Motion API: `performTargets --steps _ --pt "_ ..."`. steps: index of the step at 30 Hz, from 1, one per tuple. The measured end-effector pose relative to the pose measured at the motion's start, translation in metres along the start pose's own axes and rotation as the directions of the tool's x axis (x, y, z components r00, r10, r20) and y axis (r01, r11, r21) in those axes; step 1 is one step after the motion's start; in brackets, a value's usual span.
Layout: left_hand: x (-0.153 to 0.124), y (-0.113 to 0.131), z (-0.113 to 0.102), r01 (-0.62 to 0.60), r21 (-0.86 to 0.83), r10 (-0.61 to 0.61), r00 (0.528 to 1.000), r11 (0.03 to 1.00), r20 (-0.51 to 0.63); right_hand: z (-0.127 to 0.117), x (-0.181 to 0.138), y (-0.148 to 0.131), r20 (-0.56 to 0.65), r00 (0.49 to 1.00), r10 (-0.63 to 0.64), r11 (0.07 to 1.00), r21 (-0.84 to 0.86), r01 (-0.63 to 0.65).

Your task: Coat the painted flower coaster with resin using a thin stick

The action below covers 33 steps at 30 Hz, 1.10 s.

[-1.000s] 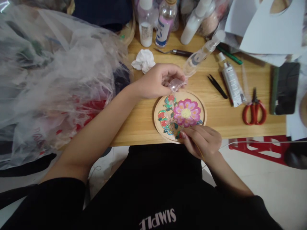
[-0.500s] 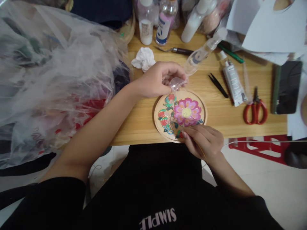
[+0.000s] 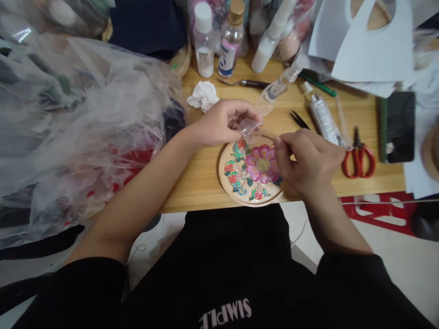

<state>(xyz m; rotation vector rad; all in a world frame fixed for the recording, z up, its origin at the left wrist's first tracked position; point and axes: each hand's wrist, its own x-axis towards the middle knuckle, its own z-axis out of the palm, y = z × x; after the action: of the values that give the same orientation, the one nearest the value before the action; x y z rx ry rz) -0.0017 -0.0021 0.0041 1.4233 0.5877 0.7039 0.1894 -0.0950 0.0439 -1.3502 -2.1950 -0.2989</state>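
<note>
The left hand [image 3: 221,123] pinches a clear plastic piece [image 3: 249,128] over the far rim of the painted wooden plaque [image 3: 247,179], lying at the desk's [image 3: 199,178] front edge; the right hand [image 3: 308,160] curls above its right side, hold unclear.

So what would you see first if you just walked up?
The bright pink flower on the round wooden disc at the table edge, with the left hand pinching a clear plastic piece at its far rim and the right hand over its right side. A crumpled plastic bag fills the left; red scissors lie right.
</note>
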Motion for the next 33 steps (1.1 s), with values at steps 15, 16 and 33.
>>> performTargets --steps 15,16,33 --pt "0.000 -0.008 -0.002 -0.059 -0.033 0.059 0.998 0.998 0.026 0.011 0.011 0.005 0.064 0.998 0.028 0.982 0.184 -0.040" --pt "0.001 -0.008 -0.002 -0.060 -0.041 0.062 0.998 0.997 0.029 0.012 0.012 0.005 0.072 0.996 0.043 0.976 0.210 -0.057" --pt "0.000 -0.004 -0.001 -0.009 -0.083 0.012 0.999 0.997 0.039 -0.005 0.006 0.000 0.024 0.983 0.181 0.873 0.457 -0.171"
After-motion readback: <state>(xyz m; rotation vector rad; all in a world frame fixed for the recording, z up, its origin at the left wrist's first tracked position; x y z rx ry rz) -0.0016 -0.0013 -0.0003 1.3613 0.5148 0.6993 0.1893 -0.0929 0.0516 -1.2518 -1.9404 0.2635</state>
